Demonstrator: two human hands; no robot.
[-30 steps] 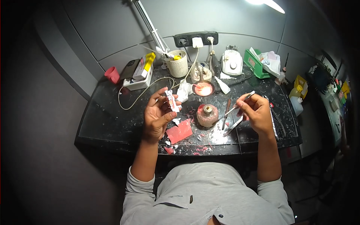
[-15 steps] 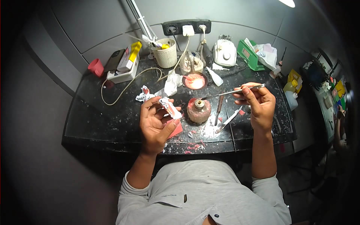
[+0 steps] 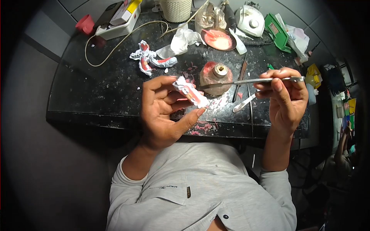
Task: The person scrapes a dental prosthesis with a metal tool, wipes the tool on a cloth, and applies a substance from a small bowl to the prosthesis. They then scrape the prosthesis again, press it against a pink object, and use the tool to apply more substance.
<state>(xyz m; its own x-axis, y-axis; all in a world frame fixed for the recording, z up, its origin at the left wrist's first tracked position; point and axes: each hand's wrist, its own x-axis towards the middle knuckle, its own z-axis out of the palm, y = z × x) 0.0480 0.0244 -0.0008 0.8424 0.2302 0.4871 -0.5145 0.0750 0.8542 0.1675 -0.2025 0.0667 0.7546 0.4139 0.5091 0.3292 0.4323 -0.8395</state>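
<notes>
My left hand (image 3: 160,115) grips a small white plaster dental cast (image 3: 189,93) with pink wax on it, held between fingertips and thumb. In my right hand (image 3: 287,102) is a thin metal wax knife (image 3: 248,81), pinched by the handle. Its dark blade points left, with the tip close to the cast's right side. Behind the knife stands a round glass spirit burner (image 3: 212,72) with a wick in its neck; no flame shows. More white cast pieces (image 3: 144,57) with pink wax lie on the bench beyond my left hand.
A pan of pink wax (image 3: 220,40) sits behind the burner beside crumpled tissue (image 3: 183,40). Another knife (image 3: 244,103) and a dark-handled tool (image 3: 241,77) lie right of the burner. Wax scraps litter the black bench (image 3: 96,88). At far right, another person (image 3: 339,158) is partly visible.
The wax knife's tip has moved from the burner's wick to beside the cast. My left hand still holds the cast, now nearer the knife. The camera view has tilted down.
</notes>
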